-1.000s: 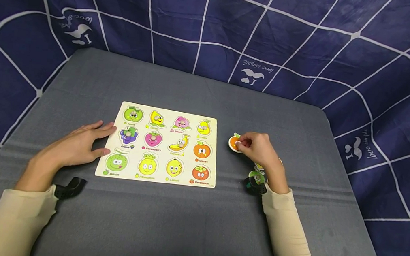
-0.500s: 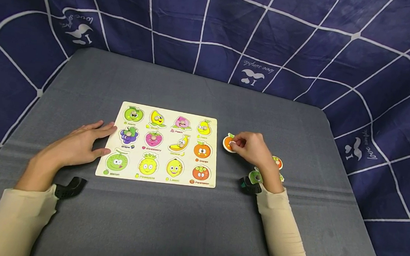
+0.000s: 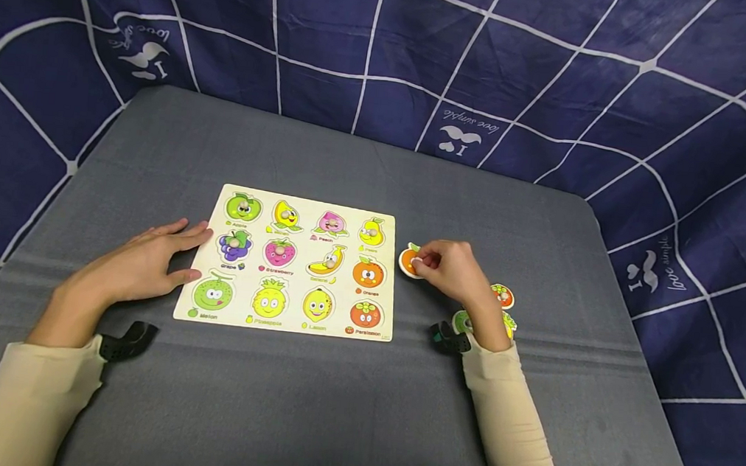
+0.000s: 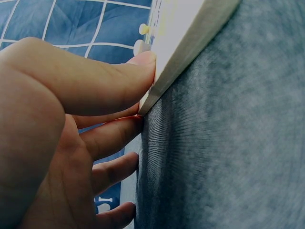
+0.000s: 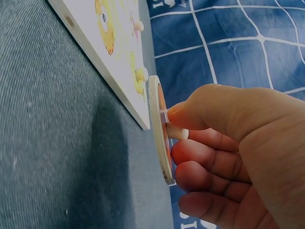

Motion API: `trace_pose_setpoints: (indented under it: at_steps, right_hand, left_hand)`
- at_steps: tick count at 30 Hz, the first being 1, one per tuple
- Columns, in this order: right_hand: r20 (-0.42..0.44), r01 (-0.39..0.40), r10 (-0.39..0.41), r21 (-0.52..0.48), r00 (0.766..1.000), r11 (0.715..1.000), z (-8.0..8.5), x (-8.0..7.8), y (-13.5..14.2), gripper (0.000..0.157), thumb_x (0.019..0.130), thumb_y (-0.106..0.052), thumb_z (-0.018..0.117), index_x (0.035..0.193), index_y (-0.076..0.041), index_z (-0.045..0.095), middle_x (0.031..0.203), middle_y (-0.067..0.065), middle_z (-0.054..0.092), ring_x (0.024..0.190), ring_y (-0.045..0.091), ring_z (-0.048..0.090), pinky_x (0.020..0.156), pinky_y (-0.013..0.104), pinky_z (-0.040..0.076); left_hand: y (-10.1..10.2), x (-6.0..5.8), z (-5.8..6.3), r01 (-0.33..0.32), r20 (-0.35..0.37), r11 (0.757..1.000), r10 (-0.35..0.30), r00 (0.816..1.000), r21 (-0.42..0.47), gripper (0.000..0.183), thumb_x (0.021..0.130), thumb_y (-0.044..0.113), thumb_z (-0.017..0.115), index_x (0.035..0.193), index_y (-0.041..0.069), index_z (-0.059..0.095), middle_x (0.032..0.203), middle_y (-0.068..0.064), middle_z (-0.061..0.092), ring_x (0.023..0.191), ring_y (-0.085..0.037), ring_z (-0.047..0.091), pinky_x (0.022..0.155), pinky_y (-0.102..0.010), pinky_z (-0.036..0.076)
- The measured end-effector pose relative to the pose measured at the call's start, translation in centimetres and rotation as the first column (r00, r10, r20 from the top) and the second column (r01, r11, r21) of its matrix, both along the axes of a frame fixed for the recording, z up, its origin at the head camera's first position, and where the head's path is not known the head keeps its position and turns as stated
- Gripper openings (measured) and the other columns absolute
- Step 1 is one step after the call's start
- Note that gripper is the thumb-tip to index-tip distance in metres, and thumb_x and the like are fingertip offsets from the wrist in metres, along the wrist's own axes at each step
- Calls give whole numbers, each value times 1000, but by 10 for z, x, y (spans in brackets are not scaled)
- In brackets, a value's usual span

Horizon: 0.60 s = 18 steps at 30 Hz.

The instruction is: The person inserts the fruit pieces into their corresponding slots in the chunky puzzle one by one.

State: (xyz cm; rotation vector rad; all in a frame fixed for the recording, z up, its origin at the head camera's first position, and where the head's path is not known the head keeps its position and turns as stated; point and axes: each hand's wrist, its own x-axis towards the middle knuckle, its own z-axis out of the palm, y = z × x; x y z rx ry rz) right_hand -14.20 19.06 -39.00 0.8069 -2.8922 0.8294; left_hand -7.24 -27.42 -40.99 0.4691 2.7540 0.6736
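Observation:
A wooden fruit puzzle board point(image 3: 343, 297) lies flat on the grey table. My left hand point(image 3: 133, 264) rests at its left edge with fingers extended; in the left wrist view the thumb point(image 4: 124, 76) touches the board's edge point(image 4: 183, 57). Just right of the board, my right hand point(image 3: 456, 273) pinches an orange-fruit puzzle piece point(image 3: 407, 260). The right wrist view shows this piece point(image 5: 159, 126) edge-on, raised near the board's corner, with thumb and fingers at its wooden knob point(image 5: 178, 132). Knobbed pieces such as apple, grape and banana sit in the board's upper rows.
Partly behind the right wrist lie loose pieces: a persimmon point(image 3: 504, 296), a green round piece point(image 3: 461, 321) and a yellow-green one point(image 3: 509, 324). A dark blue gridded cloth point(image 3: 324, 29) hangs around the back and sides of the table.
My right hand has moved left with the orange piece, bringing it close to the board's right edge and uncovering more loose pieces. The left hand and board have stayed put.

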Motion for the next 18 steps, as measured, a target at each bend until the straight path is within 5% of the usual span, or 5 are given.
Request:
trace_pose_setpoints:
  at_steps: [18]
  right_hand:
    - [-2, -78, 78, 9, 997, 997, -2, -1, -18, 4, 83, -7, 72, 81, -3, 73, 68, 0, 63, 60, 10, 56, 55, 26, 48]
  left_hand:
    - [1, 1, 1, -5, 3, 1000, 5, 1000, -5, 74, 89, 16, 73, 149, -5, 36, 154, -26, 31, 142, -52, 22, 105, -74, 19]
